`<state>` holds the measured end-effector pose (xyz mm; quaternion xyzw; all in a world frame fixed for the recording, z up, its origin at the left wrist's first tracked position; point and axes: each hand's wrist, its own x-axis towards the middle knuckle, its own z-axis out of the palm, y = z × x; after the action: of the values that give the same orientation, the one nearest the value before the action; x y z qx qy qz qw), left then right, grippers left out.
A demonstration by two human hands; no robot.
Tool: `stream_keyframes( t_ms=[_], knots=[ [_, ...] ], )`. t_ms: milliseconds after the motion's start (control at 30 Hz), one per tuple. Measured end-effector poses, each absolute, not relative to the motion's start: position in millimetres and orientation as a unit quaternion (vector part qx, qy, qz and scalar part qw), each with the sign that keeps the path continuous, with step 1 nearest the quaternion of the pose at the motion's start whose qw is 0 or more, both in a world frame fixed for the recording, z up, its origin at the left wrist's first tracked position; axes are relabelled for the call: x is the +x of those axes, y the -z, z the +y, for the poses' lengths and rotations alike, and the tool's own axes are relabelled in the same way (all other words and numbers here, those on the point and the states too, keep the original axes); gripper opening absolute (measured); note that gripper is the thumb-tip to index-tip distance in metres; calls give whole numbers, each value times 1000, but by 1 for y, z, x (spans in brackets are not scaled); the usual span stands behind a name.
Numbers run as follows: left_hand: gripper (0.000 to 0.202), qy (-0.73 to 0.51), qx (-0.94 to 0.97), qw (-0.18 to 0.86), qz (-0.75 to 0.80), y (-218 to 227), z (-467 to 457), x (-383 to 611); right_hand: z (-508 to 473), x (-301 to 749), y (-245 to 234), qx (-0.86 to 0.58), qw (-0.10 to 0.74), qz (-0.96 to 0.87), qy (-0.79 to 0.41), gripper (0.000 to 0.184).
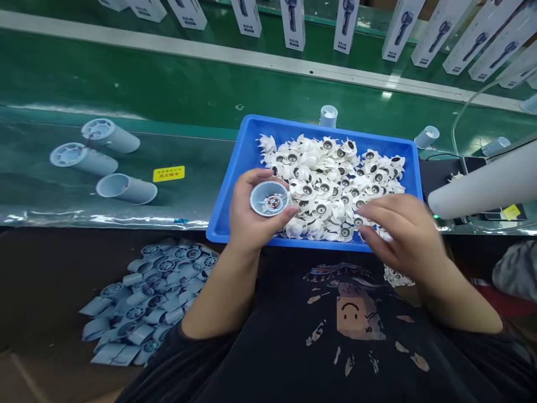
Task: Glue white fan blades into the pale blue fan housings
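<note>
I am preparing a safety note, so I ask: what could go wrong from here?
The left hand holds a blue housing over the tray; if its grip slips, the housing could drop onto the white fan wheels. These lie heaped and overlapping, so the right hand might catch several or damage some. Another housing near the front edge of the bench could be knocked off.

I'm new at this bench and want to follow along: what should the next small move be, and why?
Probably close the right hand on one white fan wheel: its thumb and fingers are parted over the blue tray, while the left hand holds a light-blue cylinder with its round core showing uncovered.
</note>
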<state>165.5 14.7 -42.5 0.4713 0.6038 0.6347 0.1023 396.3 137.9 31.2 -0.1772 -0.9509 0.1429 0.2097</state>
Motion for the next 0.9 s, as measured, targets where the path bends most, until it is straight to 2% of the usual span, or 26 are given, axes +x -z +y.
stream_keyframes(
  t_ms=[100,167,433,500,600,667,767,900],
  knots=[
    [74,-606,460,132,636,47,13,164,140,372,-10,-188,21,-980,-53,17],
    [78,-593,464,149,641,50,13,163,142,362,-1,-210,-37,-976,-31,19],
    [66,-571,510,140,628,49,12,165,140,358,-4,-230,-7,-971,-63,24],
    [65,-570,514,115,631,47,9,165,139,364,-7,-247,54,-951,-179,22],
    [61,-531,572,101,617,39,2,169,134,375,-9,-248,146,-767,-574,29],
    [54,-483,637,114,590,31,-4,176,128,380,-9,-229,139,-589,-763,34],
    [49,-439,686,119,567,21,-11,189,118,381,-8,-212,103,-444,-864,37],
    [47,-433,697,93,564,16,-15,202,113,379,-7,-198,89,-399,-891,39]
  ],
)
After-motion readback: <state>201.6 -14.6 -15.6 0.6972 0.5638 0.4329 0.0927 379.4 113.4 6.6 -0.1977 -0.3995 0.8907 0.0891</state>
